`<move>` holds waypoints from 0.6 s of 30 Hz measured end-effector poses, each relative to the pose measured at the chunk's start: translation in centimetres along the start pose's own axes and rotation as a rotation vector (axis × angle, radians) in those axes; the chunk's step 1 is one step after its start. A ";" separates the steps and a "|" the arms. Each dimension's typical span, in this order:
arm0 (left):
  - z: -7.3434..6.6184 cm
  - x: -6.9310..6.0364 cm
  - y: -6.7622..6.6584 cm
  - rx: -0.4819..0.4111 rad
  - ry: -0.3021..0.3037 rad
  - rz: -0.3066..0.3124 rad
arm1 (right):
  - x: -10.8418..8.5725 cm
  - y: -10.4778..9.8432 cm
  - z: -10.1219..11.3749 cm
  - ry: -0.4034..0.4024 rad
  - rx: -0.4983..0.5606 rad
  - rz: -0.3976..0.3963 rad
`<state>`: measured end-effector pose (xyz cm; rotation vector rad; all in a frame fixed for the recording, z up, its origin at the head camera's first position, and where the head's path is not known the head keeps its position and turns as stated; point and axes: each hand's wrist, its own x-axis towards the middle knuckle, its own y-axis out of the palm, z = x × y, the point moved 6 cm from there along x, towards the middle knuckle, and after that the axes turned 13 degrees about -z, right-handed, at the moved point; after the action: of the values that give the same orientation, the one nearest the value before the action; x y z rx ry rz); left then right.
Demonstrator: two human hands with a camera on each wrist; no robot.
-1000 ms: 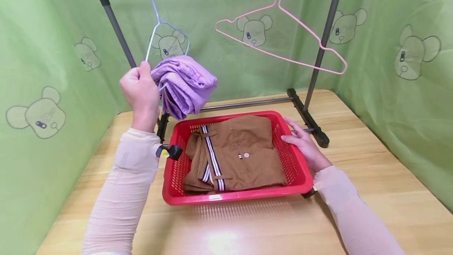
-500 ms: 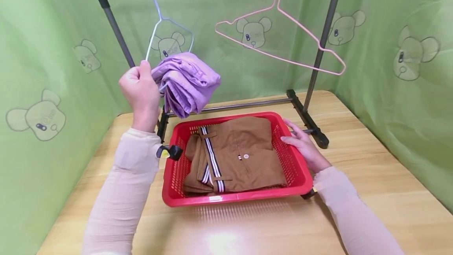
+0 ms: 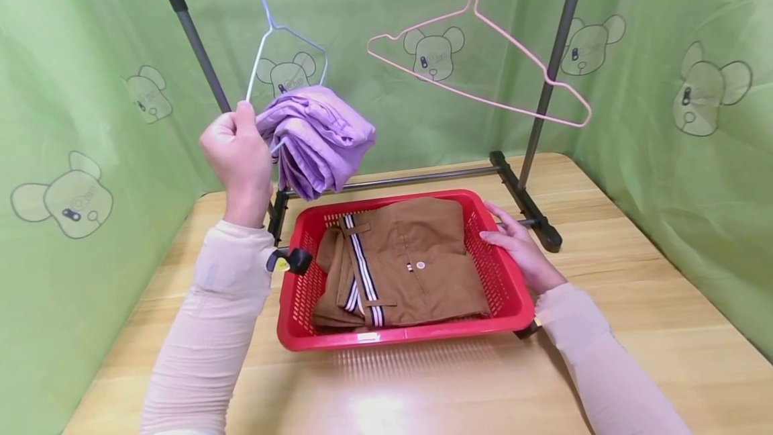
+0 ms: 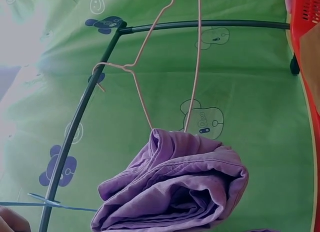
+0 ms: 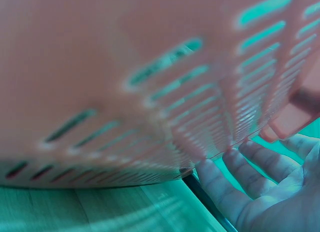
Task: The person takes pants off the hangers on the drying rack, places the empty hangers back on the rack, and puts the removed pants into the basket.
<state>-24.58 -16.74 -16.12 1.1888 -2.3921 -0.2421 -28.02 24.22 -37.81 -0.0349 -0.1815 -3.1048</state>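
My left hand (image 3: 238, 160) grips the side wire of a pale blue hanger (image 3: 260, 2), whose hook reaches the rack's top bar. Over that hanger's lower wire lies a folded purple garment (image 3: 323, 139), bunched thick; it also fills the lower middle of the left wrist view (image 4: 175, 187). Right of it stands a red plastic basket (image 3: 417, 335) with folded brown trousers (image 3: 417, 267) inside, a striped waistband showing. My right hand (image 3: 516, 247) holds the basket's right side, thumb over the rim; in the right wrist view its fingertips (image 5: 235, 157) touch the slotted outer wall.
A pink hanger (image 3: 483, 96) hangs bare at the right of the grey metal clothes rack (image 3: 202, 52). The rack's foot (image 3: 528, 207) stands behind the basket on the wooden table (image 3: 634, 301). Green printed curtains (image 3: 652, 153) enclose the sides and back.
The purple garment has swung slightly right and up on its hanger, and my left hand has shifted a little up and left. The basket and my right hand stay put.
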 end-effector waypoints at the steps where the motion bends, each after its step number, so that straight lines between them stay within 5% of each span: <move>1: 0.0 0.0 0.0 0.002 0.002 0.000 | 0.0 0.0 0.0 0.001 0.000 0.001; 18: -0.8 -0.4 -0.5 -0.004 0.020 -0.006 | -0.1 0.0 0.1 -0.005 0.011 0.005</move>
<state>-23.62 -16.67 -15.72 1.1911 -2.3700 -0.2362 -27.90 24.27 -37.71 -0.0430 -0.1986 -3.0984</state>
